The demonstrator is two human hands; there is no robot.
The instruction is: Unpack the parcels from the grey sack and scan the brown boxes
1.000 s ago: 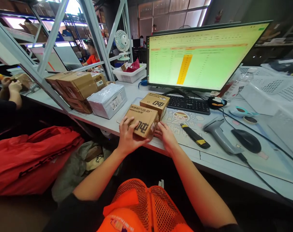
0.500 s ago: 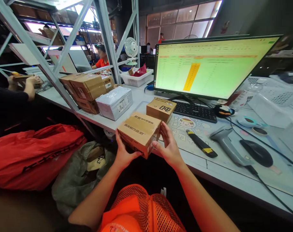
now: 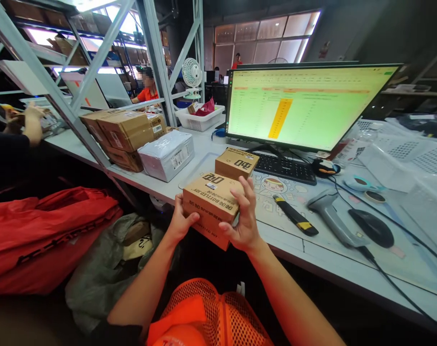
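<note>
A brown cardboard box [image 3: 213,202] printed "BOTTLED JOY" is held at the table's front edge, with a small white label on its top. My left hand [image 3: 179,223] grips its left side, thumb on the front face. At the right side, my right hand [image 3: 244,221] has its fingers curled over the top corner and its thumb against the front. Just behind stands a second brown box [image 3: 236,162] with similar print, on the table. A black and yellow box cutter [image 3: 296,215] and a grey barcode scanner [image 3: 335,218] lie to the right of my right hand.
To the left are a white wrapped parcel [image 3: 167,156] and stacked brown cartons [image 3: 123,132] by a metal rack post. A monitor [image 3: 301,105], keyboard [image 3: 285,168] and mouse [image 3: 370,227] occupy the right. A red bag [image 3: 49,235] lies below left. Another person's hands [image 3: 33,120] work at far left.
The box has been turned in my hands, so its large logo and label now show on top. My right hand's fingers have shifted onto the top corner. The view has moved slightly.
</note>
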